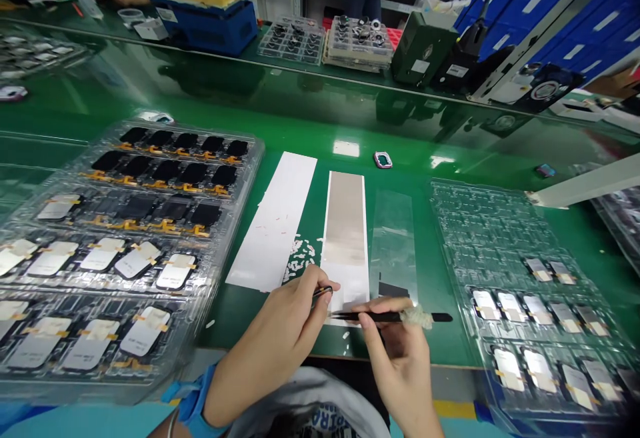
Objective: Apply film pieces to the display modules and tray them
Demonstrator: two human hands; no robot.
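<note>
My left hand (285, 321), with a blue wristband, is closed on a small dark display module (323, 291), mostly hidden by the fingers. My right hand (400, 351) grips black tweezers (383, 317) with pale tape wound round the handle. Their tips point left, close to the left fingertips. Both hands are over the near end of a white-edged sheet with a grey-beige strip (346, 218). Left of it lies a white sheet (280, 218), with small white scraps (300, 258) between them. A clear plastic film (394, 231) lies to the right.
A clear tray (240, 225) of display modules, some black and some white-backed, fills the left. Another clear tray (480, 225) at right carries several silver-backed modules. A small framed part (383, 159) lies beyond the sheets. Across the bench are a blue bin (210, 28) and stacked trays (357, 45).
</note>
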